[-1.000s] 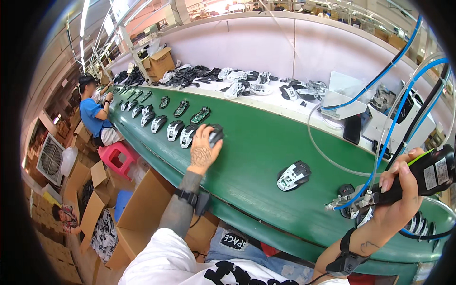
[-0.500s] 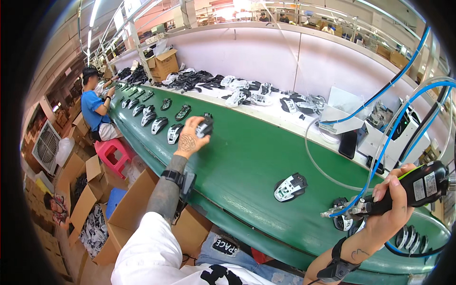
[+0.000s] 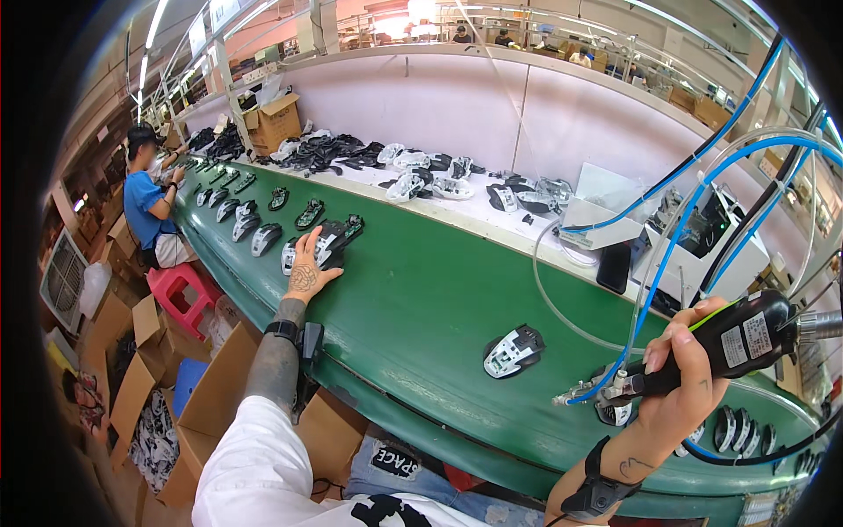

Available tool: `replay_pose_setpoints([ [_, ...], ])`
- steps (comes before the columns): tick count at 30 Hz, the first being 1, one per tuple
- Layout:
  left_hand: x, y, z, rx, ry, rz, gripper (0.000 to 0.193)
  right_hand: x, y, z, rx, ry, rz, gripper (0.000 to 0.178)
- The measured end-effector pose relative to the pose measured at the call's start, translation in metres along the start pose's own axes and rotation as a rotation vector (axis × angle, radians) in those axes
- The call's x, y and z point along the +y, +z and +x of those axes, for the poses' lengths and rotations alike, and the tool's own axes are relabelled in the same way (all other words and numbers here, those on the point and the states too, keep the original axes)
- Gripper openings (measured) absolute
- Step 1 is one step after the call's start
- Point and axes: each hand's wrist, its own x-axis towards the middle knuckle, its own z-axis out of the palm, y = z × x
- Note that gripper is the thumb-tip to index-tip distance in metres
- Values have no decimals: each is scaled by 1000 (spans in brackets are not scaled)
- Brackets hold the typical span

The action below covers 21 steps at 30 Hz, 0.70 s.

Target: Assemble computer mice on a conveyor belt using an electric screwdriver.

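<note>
On the green belt, my left hand (image 3: 304, 270) has its fingers and thumb around a black-and-white computer mouse shell (image 3: 330, 244). That shell sits at the near end of a row of similar shells; a white one (image 3: 288, 256) is partly behind my fingers. My right hand (image 3: 689, 360) grips a black air screwdriver (image 3: 733, 341) by its body, held above the belt at the right. Blue and clear hoses run to its metal fitting. A single mouse shell (image 3: 513, 352) with its inside showing lies between my hands. Under the screwdriver, another shell (image 3: 613, 413) is partly covered.
Beyond the belt (image 3: 421, 290), a white shelf holds piles of black and clear mouse parts (image 3: 430, 171), a phone (image 3: 614, 268) and a white machine (image 3: 694, 255). A co-worker in blue (image 3: 147, 206) sits far left. Open cartons (image 3: 211, 395) stand beside the belt.
My left hand has lowered the mouse shell from above the belt to the end of the row. My right hand still holds the screwdriver. The view has shifted slightly.
</note>
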Motion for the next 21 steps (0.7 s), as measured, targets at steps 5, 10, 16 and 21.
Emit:
replay_pose_setpoints([
  [5,-1,-10,-6,39,13,17,89,-2,15,-2,27,-4,39,30],
  [10,-2,-66,-28,347,6,38,86,5,6,-1,-17,3,72,34],
  [16,-85,-142,-79,489,-435,131,93,11,-8,1,-15,-28,-26,40],
  [21,-150,-178,-177,435,-640,151,94,15,-17,8,-45,-46,3,32],
])
